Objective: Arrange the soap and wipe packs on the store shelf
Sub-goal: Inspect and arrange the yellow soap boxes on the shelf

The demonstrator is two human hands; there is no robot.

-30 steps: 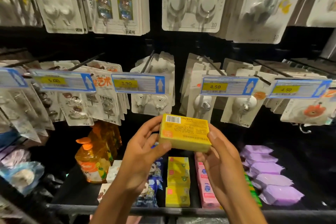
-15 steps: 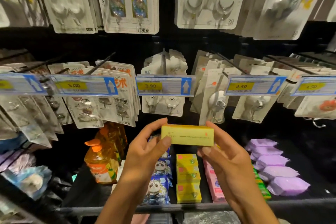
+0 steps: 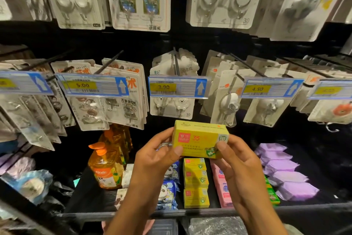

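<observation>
A yellow soap box (image 3: pixel 200 138) is held in the air above the shelf, printed front face toward me. My left hand (image 3: pixel 155 158) grips its left end with thumb in front, and my right hand (image 3: pixel 238 166) grips its right end the same way. Directly below, a row of three matching yellow soap boxes (image 3: pixel 196 185) lies on the black shelf (image 3: pixel 314 209). Pink soap packs (image 3: pixel 222 187) lie to their right, blue panda wipe packs (image 3: pixel 168 191) to their left, partly hidden by my left arm. Purple wipe packs (image 3: pixel 282 171) are stacked at the far right.
Orange detergent bottles (image 3: pixel 105 166) stand at the shelf's left. Green packs (image 3: pixel 271 192) lie between the pink and purple ones. Hook packs (image 3: pixel 171 107) hang on pegs above the shelf, behind price tags (image 3: pixel 179 87). Bagged goods (image 3: pixel 32 185) sit at lower left.
Both hands have turned the yellow soap box: first its barcode side showed, then its narrow edge, now its printed front. The camera view shifted so the shelf goods sit further right.
</observation>
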